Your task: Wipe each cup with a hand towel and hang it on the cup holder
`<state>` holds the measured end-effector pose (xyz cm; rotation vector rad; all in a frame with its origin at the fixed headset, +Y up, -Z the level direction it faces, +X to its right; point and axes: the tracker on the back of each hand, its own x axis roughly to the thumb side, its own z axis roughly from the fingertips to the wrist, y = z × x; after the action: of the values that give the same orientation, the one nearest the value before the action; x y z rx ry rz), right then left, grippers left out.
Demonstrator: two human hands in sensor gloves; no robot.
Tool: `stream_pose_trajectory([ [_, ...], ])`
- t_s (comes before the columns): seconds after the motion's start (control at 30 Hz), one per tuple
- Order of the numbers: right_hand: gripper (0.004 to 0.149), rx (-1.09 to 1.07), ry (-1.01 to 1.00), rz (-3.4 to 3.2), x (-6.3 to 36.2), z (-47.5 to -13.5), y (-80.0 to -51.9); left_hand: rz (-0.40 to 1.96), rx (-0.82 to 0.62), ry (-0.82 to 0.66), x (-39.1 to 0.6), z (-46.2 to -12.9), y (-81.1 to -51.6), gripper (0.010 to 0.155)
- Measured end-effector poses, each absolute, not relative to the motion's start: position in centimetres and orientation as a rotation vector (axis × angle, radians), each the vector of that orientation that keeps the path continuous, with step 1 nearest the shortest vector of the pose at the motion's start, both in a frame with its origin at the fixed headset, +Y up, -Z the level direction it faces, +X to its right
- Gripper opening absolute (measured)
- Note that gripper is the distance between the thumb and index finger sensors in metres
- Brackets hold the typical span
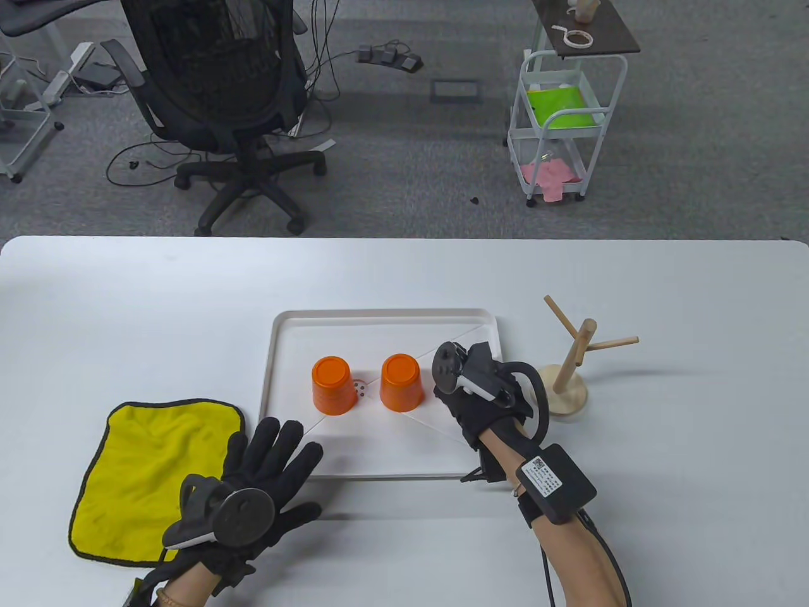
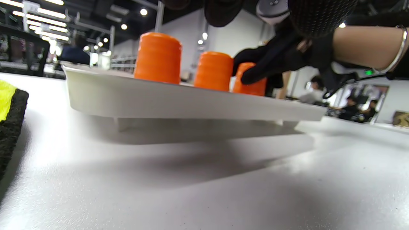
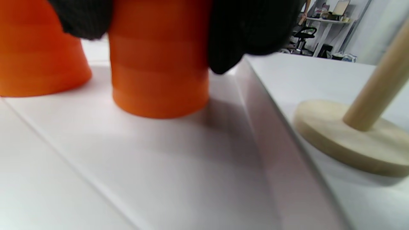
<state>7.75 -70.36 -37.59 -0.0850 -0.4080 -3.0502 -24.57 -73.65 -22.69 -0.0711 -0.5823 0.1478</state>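
Three small orange plastic cups stood upside down in a row on the flat white plastic tray [image 1: 287, 329] in the middle of the surface [image 1: 663, 284]. The left orange cup [image 1: 332, 385] and the middle orange cup [image 1: 401, 382] stood free. The third orange cup [image 2: 252, 85] was at the right end of the row, near the tray's right edge. The right hand [image 1: 471, 389] had its fingers curled round this cup from above, and it hid the cup in the table view. The cup's rim seemed to rest on the tray. These cups looked light and stiff, with ribbed sides that should help a glove grip. The sides were the best place to hold. The wooden cup holder with pegs [image 1: 572, 367] stood just beside the tray's right edge. The soft yellow hand towel with a black edge [image 1: 155, 471] lay flat near the front left of the surface. It looked floppy and easy to bunch. The left hand [image 1: 262, 487] lay open, fingers spread, by the towel's right edge.
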Motion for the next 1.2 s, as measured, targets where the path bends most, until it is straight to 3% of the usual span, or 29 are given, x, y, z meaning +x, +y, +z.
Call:
stream_pose_trajectory([
  [0.2, 0.074, -0.197, -0.112, -3.132, 8.1, -33.5, -67.6, 0.231, 0.016, -0.506, -26.4, -22.9, -72.0, 0.079],
  [0.37, 0.075, -0.428, 0.032, -3.42, 10.3, -28.7, -65.3, 0.378, 0.08, -0.426, -29.4, -23.0, -69.5, 0.08],
  [0.57, 0.075, -0.692, -0.036, -3.731, 13.9, -24.8, -65.3, 0.329, 0.162, -0.237, -32.6, -24.1, -66.8, 0.084],
  [0.67, 0.075, -0.754, -0.1, -3.819, 15.3, -23.4, -66.0, 0.203, 0.091, -0.108, -33.8, -25.7, -67.5, 0.083],
  [0.93, 0.075, -0.668, -0.109, -3.888, 17.7, -22.0, -68.1, 0.159, -0.351, 0.143, -35.4, -29.8, -74.6, 0.089],
  [1.1, 0.075, -0.672, -0.11, -3.876, 17.7, -22.1, -68.4, 0.203, -0.485, 0.188, -34.5, -30.6, -77.1, 0.095],
  [1.2, 0.075, -0.676, -0.113, -3.85, 17.5, -22.1, -68.7, 0.157, -0.469, 0.206, -33.9, -30.7, -77.3, 0.09],
])
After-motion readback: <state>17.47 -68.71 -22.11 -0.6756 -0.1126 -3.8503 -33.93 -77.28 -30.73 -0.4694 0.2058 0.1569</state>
